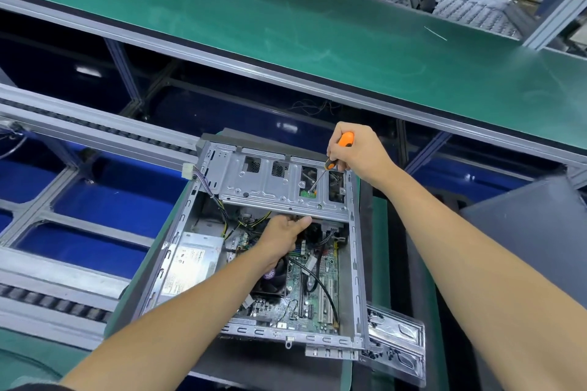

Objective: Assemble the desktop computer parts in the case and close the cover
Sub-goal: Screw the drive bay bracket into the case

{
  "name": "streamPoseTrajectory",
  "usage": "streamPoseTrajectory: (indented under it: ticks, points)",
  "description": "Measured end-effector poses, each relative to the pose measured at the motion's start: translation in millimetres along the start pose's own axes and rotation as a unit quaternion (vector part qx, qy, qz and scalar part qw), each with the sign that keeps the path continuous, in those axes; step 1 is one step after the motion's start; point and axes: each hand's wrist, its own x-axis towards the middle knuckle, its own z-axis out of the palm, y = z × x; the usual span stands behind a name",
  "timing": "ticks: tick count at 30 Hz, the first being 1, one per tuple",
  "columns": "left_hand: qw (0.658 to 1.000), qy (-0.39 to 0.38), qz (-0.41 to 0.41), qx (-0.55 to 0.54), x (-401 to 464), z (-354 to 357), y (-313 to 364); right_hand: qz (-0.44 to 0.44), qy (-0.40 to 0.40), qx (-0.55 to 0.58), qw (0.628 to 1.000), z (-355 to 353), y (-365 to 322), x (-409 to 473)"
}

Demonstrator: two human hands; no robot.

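On the narrow green work mat (379, 232), the computer case (355, 263) lay open on its side with no cover fitted; the motherboard (314, 289), the power supply (190, 263) and the fan (276, 279) already sat inside, and loose cables (235, 222) ran across the interior; the drive cage (273, 181) spanned the far end of the case. The right hand (355, 152) grasped the orange-handled screwdriver (336, 152), its shaft angled down through an opening in the cage, with the tip resting near a small green part (308, 194); whether a screw sat under the tip could not be determined. The left hand (282, 238) reached inside the case with fingers curled up under the near edge of the cage, apparently steadying it; what, if anything, it gripped could not be told. By judgement, assembly stood well advanced but unfinished: cage fastening was in hand, the cables needed dressing, and the cover remained to be closed. A clear bag of screws (397, 343) lay touching the near right corner of the case; a grey panel (521, 232), possibly the cover, lay to the right. Room was tight; the case overhung the mat at its near edge, the cage opening confined the screwdriver shaft, and the sheet-metal case rims bordered both forearms; open space lay only above.
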Motion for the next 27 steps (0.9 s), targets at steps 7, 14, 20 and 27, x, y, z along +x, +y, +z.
streamPoseTrajectory:
  ticks: [7, 14, 20, 27]
  points:
    - [1.000, 0.006, -0.010, -0.003, 1.0, 2.0, -1.2, -0.005, -0.005, 0.009, 1.000, 1.9, 1.7, 0.8]
    - [1.000, 0.020, -0.006, -0.001, 1.7, -0.2, -2.2, -0.008, -0.006, 0.009, 1.000, 3.2, -0.9, 2.1]
    - [1.000, 0.023, -0.005, 0.010, 5.5, -0.2, -4.6, -0.012, -0.019, 0.010, 1.000, 4.8, 0.9, 3.8]
    - [1.000, 0.008, 0.009, 0.001, 5.7, -0.9, -5.1, -0.010, -0.032, 0.014, 0.999, 8.9, 3.2, 5.9]
